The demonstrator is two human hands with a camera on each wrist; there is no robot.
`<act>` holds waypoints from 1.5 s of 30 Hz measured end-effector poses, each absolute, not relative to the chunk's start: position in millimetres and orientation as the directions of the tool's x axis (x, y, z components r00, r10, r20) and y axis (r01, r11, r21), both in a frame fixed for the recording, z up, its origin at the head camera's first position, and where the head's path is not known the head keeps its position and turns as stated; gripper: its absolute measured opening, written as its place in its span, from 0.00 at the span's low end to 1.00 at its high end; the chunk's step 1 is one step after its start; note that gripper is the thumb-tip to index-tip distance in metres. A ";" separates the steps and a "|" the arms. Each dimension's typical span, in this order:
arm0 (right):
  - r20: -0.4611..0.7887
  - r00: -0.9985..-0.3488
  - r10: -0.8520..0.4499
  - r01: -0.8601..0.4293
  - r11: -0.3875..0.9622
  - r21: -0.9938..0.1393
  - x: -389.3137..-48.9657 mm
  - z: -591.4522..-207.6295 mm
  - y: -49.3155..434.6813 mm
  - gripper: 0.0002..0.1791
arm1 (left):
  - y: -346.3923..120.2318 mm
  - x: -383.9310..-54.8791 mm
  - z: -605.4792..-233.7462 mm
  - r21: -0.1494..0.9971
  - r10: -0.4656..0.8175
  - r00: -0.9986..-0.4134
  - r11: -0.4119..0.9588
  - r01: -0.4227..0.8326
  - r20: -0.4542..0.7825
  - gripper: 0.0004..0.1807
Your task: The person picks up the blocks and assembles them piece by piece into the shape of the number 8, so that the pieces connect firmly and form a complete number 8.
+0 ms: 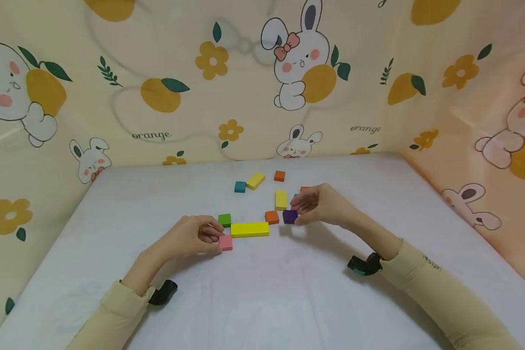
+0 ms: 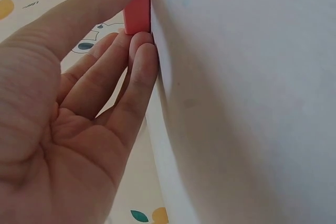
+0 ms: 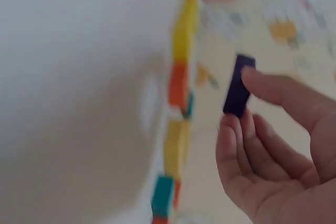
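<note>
purple block (image 3: pixel 239 87) hangs pinched in right fingers (image 3: pixel 227 148); left fingers (image 2: pixel 140 74) (low) grip pink block (image 1: pixel 226 242).

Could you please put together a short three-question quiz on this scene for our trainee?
1. Which block does the right hand pinch: (a) green, (b) purple, (c) orange?
2. True or false: the thumb of the left hand touches the pink block.
3. Fill in the colour: the longest block in the head view is ____.

Key: 1. b, the purple block; 2. true; 3. yellow.
</note>
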State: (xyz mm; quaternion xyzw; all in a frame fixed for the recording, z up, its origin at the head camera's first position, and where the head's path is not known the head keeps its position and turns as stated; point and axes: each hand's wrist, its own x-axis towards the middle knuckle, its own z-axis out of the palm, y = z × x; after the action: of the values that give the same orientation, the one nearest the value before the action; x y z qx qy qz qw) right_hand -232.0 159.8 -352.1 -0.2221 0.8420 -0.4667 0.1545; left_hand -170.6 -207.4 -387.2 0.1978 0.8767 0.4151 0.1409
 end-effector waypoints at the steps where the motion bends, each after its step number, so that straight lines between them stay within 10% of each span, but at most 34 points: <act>1: -0.054 -0.849 -0.525 -0.232 0.463 -0.856 -225.7 -352.6 157.1 0.23 | -206.5 -171.0 -386.8 0.783 0.466 -0.881 0.577 0.233 -0.082 0.21; 45: -0.066 -0.819 -0.570 -0.282 0.501 -0.818 -203.4 -380.5 116.1 0.20 | -206.9 -171.1 -389.6 0.777 0.464 -0.882 0.581 0.240 -0.075 0.21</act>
State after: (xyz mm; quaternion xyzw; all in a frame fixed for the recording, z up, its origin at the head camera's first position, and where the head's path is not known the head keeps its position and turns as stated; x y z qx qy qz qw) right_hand -203.4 116.1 -380.5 -0.2505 0.8502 -0.4322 0.1662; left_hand -171.1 -206.9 -389.6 0.2004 0.8787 0.4112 0.1365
